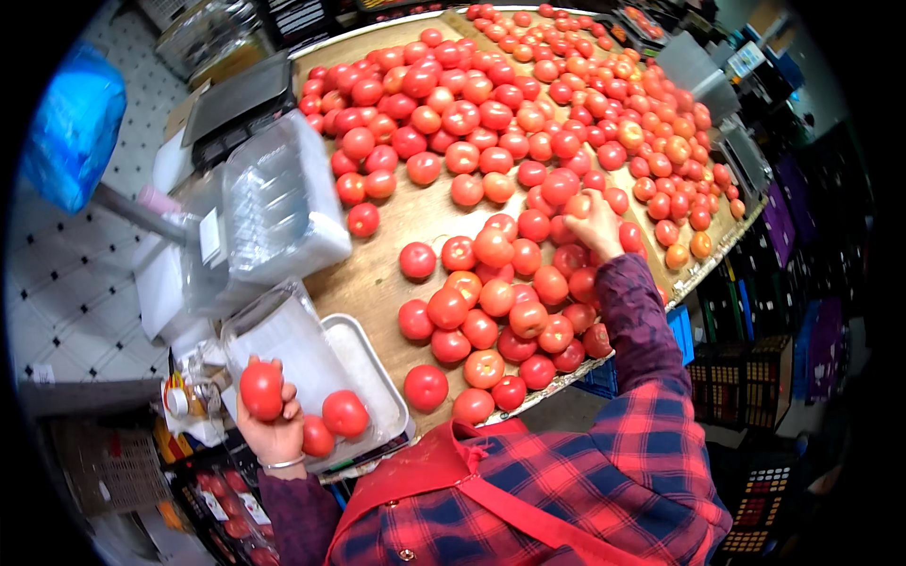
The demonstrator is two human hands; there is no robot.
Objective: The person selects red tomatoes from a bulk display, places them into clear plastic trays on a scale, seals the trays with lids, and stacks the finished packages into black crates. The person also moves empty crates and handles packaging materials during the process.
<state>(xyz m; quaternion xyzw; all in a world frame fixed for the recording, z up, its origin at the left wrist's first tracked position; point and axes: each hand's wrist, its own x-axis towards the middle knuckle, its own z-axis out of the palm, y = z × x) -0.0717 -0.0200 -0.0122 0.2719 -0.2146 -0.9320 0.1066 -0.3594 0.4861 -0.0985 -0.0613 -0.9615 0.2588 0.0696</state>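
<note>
My left hand [272, 424] holds a red tomato [262, 391] above a clear plastic tray [283, 332] at the table's near left. Two more tomatoes [345, 413] lie beside that hand, over the clear tray and a white tray [371, 361]. On the right, my right hand [597, 225] reaches into the loose tomatoes with its fingers around a lighter red tomato [577, 206]. A heap of tomatoes [497, 298] covers the near part of the wooden table [375, 283].
A stack of clear plastic containers [283, 205] and a black flat scale [237, 106] stand along the left edge. Larger heaps of tomatoes [460, 117] spread across the far table, split by wooden strips. Below left is a crate of packed tomatoes [230, 506]; stacked crates [743, 382] stand right.
</note>
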